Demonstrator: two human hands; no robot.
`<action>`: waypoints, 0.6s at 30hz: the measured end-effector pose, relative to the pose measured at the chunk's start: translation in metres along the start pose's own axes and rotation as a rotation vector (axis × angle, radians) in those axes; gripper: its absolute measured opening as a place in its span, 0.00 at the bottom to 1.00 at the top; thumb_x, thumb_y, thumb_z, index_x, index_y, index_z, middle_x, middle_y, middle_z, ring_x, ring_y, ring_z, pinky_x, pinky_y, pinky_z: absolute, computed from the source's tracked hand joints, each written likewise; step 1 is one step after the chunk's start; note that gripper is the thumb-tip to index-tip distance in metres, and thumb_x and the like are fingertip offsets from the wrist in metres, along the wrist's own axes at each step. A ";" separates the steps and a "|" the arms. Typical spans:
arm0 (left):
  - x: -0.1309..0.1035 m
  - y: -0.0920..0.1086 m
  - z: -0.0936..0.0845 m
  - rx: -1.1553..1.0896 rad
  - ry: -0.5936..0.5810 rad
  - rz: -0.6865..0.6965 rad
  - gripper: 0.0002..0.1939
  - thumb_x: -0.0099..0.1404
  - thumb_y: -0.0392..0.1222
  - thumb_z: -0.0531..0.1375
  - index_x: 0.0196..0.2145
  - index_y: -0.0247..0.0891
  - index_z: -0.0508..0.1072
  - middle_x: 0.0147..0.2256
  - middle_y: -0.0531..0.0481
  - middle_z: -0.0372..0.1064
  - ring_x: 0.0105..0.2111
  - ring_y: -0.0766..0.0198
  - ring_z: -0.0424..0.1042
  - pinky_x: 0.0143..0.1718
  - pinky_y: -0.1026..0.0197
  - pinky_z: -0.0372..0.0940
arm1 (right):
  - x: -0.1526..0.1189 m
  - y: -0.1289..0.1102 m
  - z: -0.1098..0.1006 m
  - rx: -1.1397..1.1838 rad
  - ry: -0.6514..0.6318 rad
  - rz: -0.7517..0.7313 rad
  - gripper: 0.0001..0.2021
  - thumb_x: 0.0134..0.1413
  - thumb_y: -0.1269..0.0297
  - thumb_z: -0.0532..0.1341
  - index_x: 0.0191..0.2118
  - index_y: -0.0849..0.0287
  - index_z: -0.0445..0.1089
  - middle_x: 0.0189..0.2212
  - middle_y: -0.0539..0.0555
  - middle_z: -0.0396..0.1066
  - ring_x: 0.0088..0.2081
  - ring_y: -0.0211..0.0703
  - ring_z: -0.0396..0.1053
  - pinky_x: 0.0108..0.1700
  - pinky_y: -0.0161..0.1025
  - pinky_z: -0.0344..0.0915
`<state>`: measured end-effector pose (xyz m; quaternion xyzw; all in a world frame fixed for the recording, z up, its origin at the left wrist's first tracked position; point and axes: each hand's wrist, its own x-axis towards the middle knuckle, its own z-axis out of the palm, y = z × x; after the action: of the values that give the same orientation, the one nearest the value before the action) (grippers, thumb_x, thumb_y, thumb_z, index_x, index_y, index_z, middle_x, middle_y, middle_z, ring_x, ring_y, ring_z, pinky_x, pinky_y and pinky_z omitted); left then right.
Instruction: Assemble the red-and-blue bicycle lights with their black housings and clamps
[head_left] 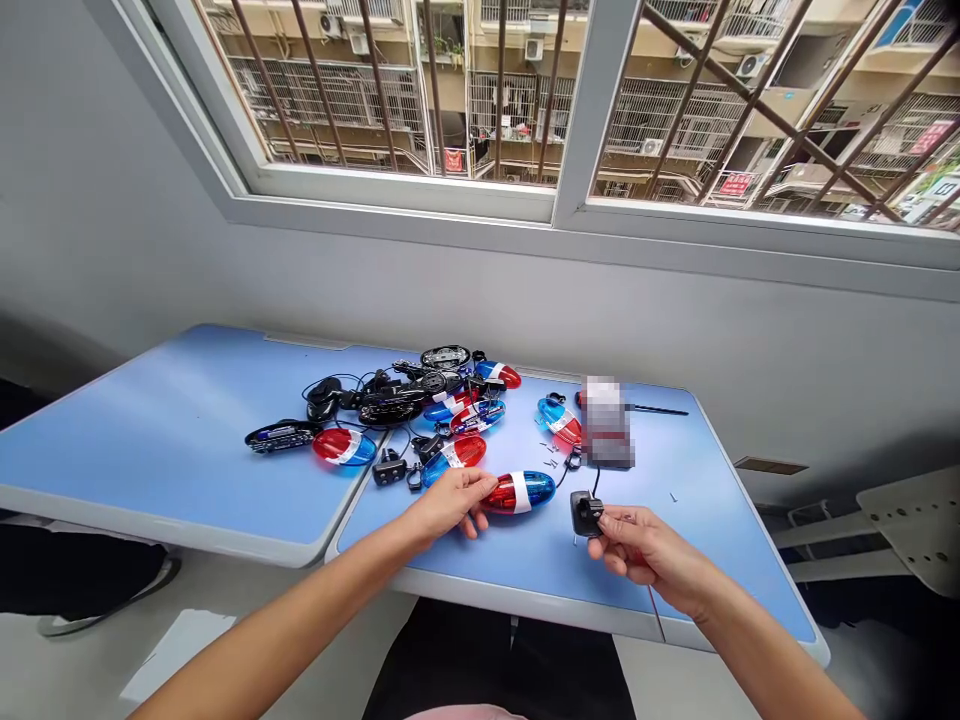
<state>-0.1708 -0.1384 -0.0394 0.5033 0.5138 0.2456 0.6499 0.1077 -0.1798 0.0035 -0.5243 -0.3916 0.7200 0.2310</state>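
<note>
My left hand (448,502) grips the red end of an oval bicycle light (516,493) with a red-and-blue lens and a white middle band. This light is just above the front part of the table. Between the thumb and fingers of my right hand (646,552) is a small black switch box (585,513), its flat face turned toward the light. A black cable (597,482) rises from the box. Another red-and-blue light (454,460) lies behind my left hand, partly covered by black parts.
Several more lights and black housings with tangled cables (390,400) are piled at the table's back. Small screws (550,456) lie near a blurred-out box (609,425) and a dark rod (658,409). The blue table (225,420) meets the wall under a barred window.
</note>
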 end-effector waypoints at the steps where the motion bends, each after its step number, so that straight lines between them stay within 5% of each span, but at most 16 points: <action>1: 0.001 0.000 0.000 0.013 0.000 -0.003 0.28 0.57 0.64 0.60 0.37 0.34 0.71 0.19 0.53 0.67 0.16 0.68 0.67 0.17 0.69 0.59 | 0.000 0.000 0.000 0.006 -0.003 0.004 0.24 0.43 0.44 0.69 0.28 0.61 0.63 0.27 0.52 0.72 0.21 0.28 0.55 0.21 0.33 0.31; 7: -0.006 0.004 -0.002 0.149 0.061 0.027 0.29 0.61 0.63 0.57 0.46 0.35 0.69 0.32 0.47 0.72 0.20 0.65 0.70 0.19 0.66 0.59 | 0.000 0.000 0.000 0.018 -0.008 0.000 0.24 0.44 0.43 0.68 0.28 0.61 0.63 0.26 0.52 0.72 0.21 0.28 0.55 0.21 0.33 0.30; 10: -0.018 0.007 0.003 0.410 0.213 0.198 0.31 0.57 0.57 0.65 0.54 0.39 0.68 0.47 0.41 0.70 0.41 0.51 0.73 0.38 0.57 0.66 | 0.001 0.001 0.000 0.016 -0.019 -0.010 0.24 0.46 0.43 0.67 0.27 0.61 0.63 0.27 0.53 0.72 0.20 0.28 0.55 0.20 0.33 0.30; 13: -0.021 0.010 0.012 0.659 0.265 0.451 0.33 0.54 0.46 0.69 0.57 0.44 0.67 0.58 0.43 0.62 0.59 0.42 0.58 0.56 0.49 0.58 | 0.001 0.001 0.000 0.016 -0.024 -0.018 0.23 0.46 0.44 0.67 0.27 0.61 0.62 0.27 0.53 0.72 0.21 0.28 0.55 0.20 0.32 0.31; 15: -0.016 0.013 0.016 0.592 0.202 0.492 0.29 0.55 0.41 0.67 0.56 0.45 0.69 0.55 0.44 0.65 0.56 0.44 0.60 0.55 0.48 0.58 | 0.000 0.000 0.001 0.025 -0.032 -0.031 0.23 0.46 0.44 0.67 0.27 0.61 0.63 0.26 0.53 0.71 0.21 0.28 0.55 0.20 0.32 0.31; 18: -0.004 0.019 0.014 0.158 0.017 0.306 0.22 0.58 0.47 0.65 0.49 0.38 0.73 0.42 0.44 0.70 0.44 0.52 0.69 0.39 0.57 0.68 | -0.005 -0.003 0.003 0.070 -0.080 -0.073 0.22 0.46 0.46 0.68 0.27 0.61 0.64 0.25 0.53 0.70 0.20 0.27 0.54 0.20 0.33 0.31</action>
<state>-0.1553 -0.1408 -0.0206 0.6232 0.4545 0.3044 0.5590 0.1067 -0.1826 0.0088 -0.4721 -0.3938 0.7447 0.2598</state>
